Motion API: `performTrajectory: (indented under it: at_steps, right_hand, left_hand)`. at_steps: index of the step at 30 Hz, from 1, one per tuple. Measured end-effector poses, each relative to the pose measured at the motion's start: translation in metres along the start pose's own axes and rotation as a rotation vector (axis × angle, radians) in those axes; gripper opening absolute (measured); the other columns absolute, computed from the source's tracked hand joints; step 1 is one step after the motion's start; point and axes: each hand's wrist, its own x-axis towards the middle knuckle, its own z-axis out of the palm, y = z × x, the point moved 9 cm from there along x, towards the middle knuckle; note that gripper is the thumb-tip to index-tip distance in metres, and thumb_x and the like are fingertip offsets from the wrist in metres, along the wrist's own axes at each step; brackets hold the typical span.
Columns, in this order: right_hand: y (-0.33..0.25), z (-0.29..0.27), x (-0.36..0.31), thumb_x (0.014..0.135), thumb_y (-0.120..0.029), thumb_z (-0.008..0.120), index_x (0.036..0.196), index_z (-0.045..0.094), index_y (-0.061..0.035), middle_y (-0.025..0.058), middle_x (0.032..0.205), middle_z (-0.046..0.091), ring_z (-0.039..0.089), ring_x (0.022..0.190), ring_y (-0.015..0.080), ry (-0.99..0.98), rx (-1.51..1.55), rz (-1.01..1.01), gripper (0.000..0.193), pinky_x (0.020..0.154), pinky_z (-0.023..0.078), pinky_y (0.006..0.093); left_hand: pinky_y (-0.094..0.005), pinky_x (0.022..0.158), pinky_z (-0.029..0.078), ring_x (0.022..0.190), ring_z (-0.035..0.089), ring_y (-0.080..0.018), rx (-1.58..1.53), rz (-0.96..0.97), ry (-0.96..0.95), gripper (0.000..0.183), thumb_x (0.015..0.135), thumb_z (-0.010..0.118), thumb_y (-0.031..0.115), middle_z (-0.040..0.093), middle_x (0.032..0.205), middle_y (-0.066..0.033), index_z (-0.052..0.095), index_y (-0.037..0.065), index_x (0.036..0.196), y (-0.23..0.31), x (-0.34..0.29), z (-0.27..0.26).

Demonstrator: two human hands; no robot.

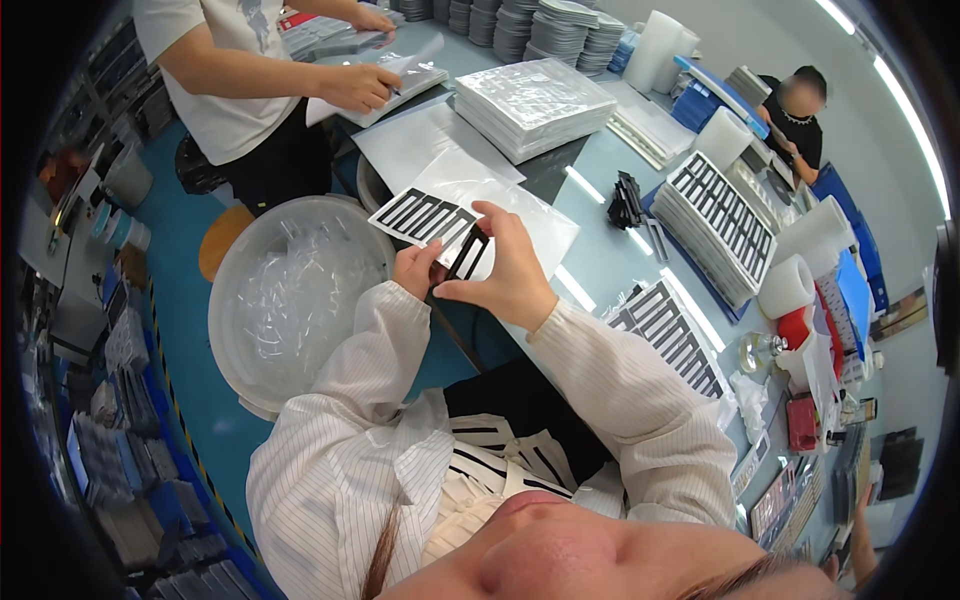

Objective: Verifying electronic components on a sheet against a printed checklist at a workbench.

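A white sheet with a row of black rectangular frames is held up in front of me, over the table's near edge. My left hand pinches its lower edge between thumb and fingers. My right hand curves round the right end, fingertips at the top edge and thumb near the bottom corner. At that end one part with black frames stands at an angle to the rest; whether it is separate or bent, I cannot tell. A translucent plastic sheet lies on the table behind my hands.
Left of me stands a large white tub holding clear plastic scraps. More framed sheets lie by my right forearm, with a tall stack beyond and black strips nearby. A wrapped stack sits farther back. A co-worker's hand handles sheets.
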Motion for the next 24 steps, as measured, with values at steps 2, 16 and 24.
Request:
performTrajectory:
  at_steps: [2,16,24]
  right_hand:
    - [-0.01,0.0,-0.004,0.046,-0.023,0.081,0.119,0.034,0.0007,0.0165,0.101,0.043,0.044,0.095,0.027,-0.043,0.012,0.004,0.09,0.083,0.038,0.033]
    - [-0.019,-0.045,-0.046,0.051,-0.017,0.08,0.121,0.031,-0.0001,0.0181,0.111,0.039,0.046,0.103,0.0301,-0.15,0.039,0.103,0.087,0.086,0.039,0.0348]
    - [0.026,-0.113,-0.099,0.049,-0.021,0.082,0.128,0.028,-0.0044,0.011,0.118,0.041,0.041,0.11,0.021,-0.098,-0.092,0.322,0.097,0.086,0.037,0.0334]
  left_hand:
    - [-0.0207,0.042,0.031,0.045,0.042,-0.0071,0.088,0.038,0.047,0.025,0.082,0.053,0.023,0.052,0.057,-0.0003,0.059,0.002,0.07,0.002,0.001,-0.005]
    - [-0.021,0.046,0.03,0.048,0.041,-0.0071,0.296,0.015,0.095,0.034,0.081,0.056,0.031,0.051,0.055,-0.0012,0.056,0.003,0.062,0.025,-0.011,0.002]
    - [-0.0215,0.047,0.031,0.049,0.042,-0.0075,0.302,-0.008,0.122,0.033,0.08,0.057,0.03,0.052,0.055,-0.0014,0.056,0.003,0.06,0.016,-0.006,-0.005]
